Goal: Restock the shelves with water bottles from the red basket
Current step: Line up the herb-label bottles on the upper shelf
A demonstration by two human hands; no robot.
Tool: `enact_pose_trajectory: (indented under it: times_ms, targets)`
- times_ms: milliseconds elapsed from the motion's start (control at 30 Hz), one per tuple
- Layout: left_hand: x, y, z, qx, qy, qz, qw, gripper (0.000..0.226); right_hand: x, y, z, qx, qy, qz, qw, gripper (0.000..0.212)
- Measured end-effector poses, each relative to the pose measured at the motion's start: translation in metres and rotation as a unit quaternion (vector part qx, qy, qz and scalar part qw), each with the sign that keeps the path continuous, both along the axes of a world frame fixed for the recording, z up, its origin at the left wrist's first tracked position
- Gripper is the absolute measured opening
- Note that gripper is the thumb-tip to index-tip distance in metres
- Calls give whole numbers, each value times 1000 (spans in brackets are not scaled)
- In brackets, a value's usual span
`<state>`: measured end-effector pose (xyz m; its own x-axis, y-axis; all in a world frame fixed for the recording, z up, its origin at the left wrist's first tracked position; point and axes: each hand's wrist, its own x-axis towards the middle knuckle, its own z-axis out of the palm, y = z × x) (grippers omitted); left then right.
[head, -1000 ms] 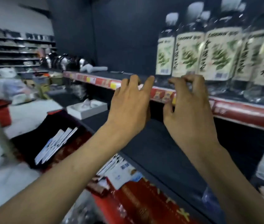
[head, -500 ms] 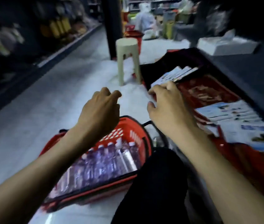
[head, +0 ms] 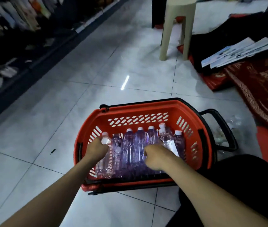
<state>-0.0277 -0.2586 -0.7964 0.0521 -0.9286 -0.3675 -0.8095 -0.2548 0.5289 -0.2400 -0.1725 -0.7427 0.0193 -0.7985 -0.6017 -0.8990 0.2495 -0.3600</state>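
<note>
Both hands inside the red basket (head: 146,110), lower centre of the frame.

The basket stands on the tiled floor (head: 80,95) and holds a row of water bottles (head: 139,141) with white caps, lying side by side. The left hand (head: 97,149) has its fingers wrapped round the neck of the leftmost bottle (head: 104,164), just under the cap. The right hand (head: 156,157) lies with curled fingers on the middle bottles; whether it clamps one cannot be told. A pale stool (head: 177,22) stands at upper right.
</note>
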Motion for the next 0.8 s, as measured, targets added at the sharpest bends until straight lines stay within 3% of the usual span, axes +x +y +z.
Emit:
enact_pose_trajectory:
  times_ms: [200, 333, 433, 533, 667, 800]
  targets:
    - [-1, 9, -50, 31, 83, 187, 978, 41, -15, -5, -23, 86, 66, 36, 993, 32]
    - [4, -1, -52, -9, 177, 249, 952, 29, -43, -30, -37, 79, 47, -129, 987, 44]
    - [-3, 2, -56, -10, 192, 199, 961, 33, -63, -46, -52, 17, 62, -265, 962, 61]
    - [-6, 4, -62, 52, 182, 171, 967, 43, -65, -46, -78, 57, 13, -340, 939, 77]
    - [2, -4, -68, 103, 225, 175, 953, 42, -57, -35, -108, 64, -33, -382, 921, 106]
    - [1, -7, -76, 162, 253, 164, 940, 38, -62, -29, -116, 27, 16, -347, 937, 119]
